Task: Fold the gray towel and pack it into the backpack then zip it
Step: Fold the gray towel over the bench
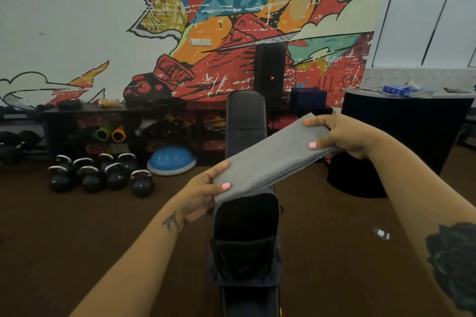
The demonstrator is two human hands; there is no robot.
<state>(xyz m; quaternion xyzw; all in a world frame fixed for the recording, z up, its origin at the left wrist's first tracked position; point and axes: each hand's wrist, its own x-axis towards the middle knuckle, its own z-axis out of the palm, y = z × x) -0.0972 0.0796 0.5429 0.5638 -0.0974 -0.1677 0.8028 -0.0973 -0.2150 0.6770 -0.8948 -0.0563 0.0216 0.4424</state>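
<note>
Ahead of me: kettlebells [101, 175] on floor, blue balance dome [172, 159] w/ shelf [85, 110] behind, speaker [270, 72] vs. mural [231, 8].

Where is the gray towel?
The folded gray cloth towel is mid-frame, stretched between the left hand and right hand, above the open dark backpack.

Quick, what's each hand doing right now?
Left hand: closed on one end of the gray towel.
Right hand: closed on its other end.
</note>
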